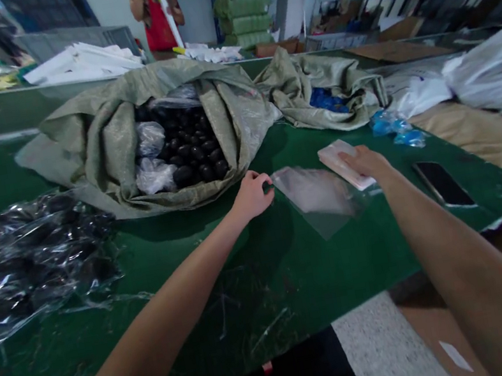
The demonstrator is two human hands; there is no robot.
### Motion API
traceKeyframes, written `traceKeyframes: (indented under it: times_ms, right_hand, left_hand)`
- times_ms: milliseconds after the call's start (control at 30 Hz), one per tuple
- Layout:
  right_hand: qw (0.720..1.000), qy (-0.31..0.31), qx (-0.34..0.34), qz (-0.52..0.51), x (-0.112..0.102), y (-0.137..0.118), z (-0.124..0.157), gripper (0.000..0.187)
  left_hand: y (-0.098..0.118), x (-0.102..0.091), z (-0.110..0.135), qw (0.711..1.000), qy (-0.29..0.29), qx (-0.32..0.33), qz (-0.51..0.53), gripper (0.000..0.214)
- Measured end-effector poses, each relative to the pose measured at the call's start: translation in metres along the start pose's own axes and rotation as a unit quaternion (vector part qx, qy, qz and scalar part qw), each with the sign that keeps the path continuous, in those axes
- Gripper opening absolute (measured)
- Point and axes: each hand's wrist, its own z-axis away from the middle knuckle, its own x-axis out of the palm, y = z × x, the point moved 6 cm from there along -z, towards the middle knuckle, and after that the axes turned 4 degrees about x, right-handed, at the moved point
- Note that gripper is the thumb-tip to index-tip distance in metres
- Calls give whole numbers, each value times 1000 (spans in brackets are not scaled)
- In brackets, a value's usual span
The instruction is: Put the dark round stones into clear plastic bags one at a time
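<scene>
The fingers of the left hand curl into a nearly closed ring at the front right of the open sack; whether they pinch the clear film, I cannot tell. That film lies on the worktop, right of the sack. Farther right of the sack, the right hand's fingers lie over a pale stack, their grip unclear. Separating film seems the step in hand; the next move probably calls for a fine edge pinch.
</scene>
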Motion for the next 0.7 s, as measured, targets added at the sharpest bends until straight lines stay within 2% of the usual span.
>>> traceKeyframes:
  times_ms: [100, 200, 233, 300, 333, 367, 400, 433, 500, 533, 567, 600, 700]
  right_hand:
    - [999, -24, -2, -30, -1, -10, 17, 84]
    - [997, -33, -46, -47, -13, -20, 32, 68]
    - [998, -11, -40, -52, -20, -20, 38, 67]
    - [988, 137, -12, -71, -46, -20, 58, 66]
    - [976, 200, -32, -82, -56, -26, 73, 65]
    - [966, 227, -78, -98, -59, -38, 89, 63]
    - [956, 224, -149, -117, -56, -54, 108, 60]
    - [942, 196, -235, -137, -48, -75, 127, 57]
    - [896, 114, -401, -155, -22, -115, 169, 50]
    - [872, 76, -462, -142, -6, -132, 188, 48]
    - [860, 53, -492, -122, 9, -144, 201, 46]
    - [862, 38, -496, -95, 23, -153, 209, 44]
    - [891, 27, -451, -46, 45, -162, 210, 42]
  left_hand:
    - [2, 7, 0, 1000, 0, -12, 1, 17]
    - [3, 9, 0, 1000, 2, -24, 7, 21]
    - [3, 9, 0, 1000, 2, -29, 10, 23]
    - [3, 8, 1, 999, 5, -39, 16, 25]
    - [3, 8, 1, 999, 10, -43, 18, 26]
    - [3, 7, 2, 999, 15, -48, 19, 26]
    - [4, 8, 2, 998, 20, -51, 20, 25]
    - [5, 10, 2, 998, 23, -55, 20, 25]
    - [6, 15, 2, 998, 23, -60, 18, 23]
    - [8, 18, 2, 998, 22, -62, 15, 22]
    - [9, 20, 2, 998, 22, -61, 11, 22]
    - [10, 21, 3, 998, 22, -59, 7, 22]
    - [7, 11, 5, 997, 54, -60, 4, 16]
